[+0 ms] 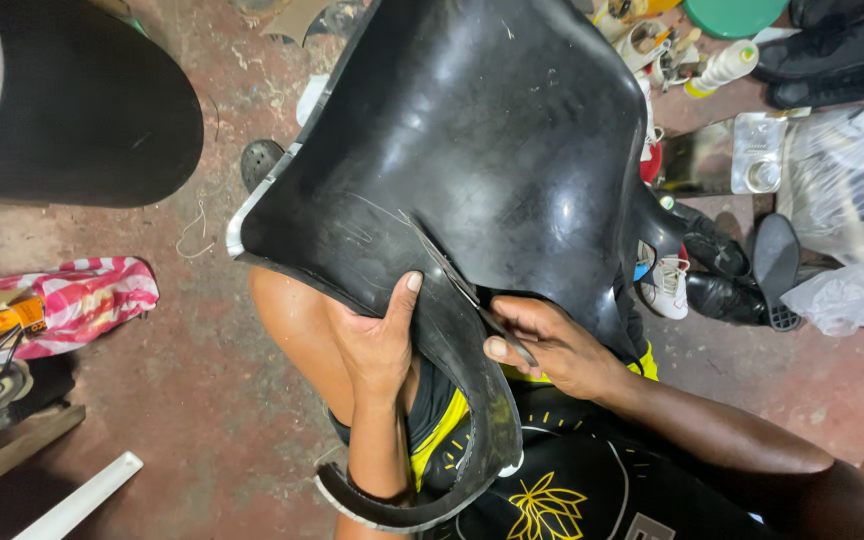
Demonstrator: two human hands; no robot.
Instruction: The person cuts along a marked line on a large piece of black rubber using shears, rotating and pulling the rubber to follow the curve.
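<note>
Left hand (377, 345) clamps the lower edge of a big black rubber sheet (472, 140), thumb on top, fingers curled under out of sight. Right hand (552, 350) pinches a thin dark blade (472, 300) between thumb and fingers; the blade lies flat on the rubber in a slit just right of the left thumb. Sheet is thick, smooth and glossy, bowed like a section of tyre tube, with fine pale scratches near the cut; it rests across the person's lap and rises away from the body. A narrow curved strip (472, 430), same rubber, hangs from the sheet below the hands and curls round under the left wrist, its cut edge showing pale grey. Under the sheet: a bare knee (287, 320) and black shorts with yellow trim and a yellow leaf print (552, 500). Left of the sheet: a matte black rounded slab (82, 110), a red-and-white striped cloth (92, 295), a white flat bar (82, 500) on rough reddish concrete floor (182, 400). Right of the sheet: black leather shoes (722, 270), a white sneaker (667, 285), crumpled clear plastic bags (847, 220), a white bottle (722, 68).
</note>
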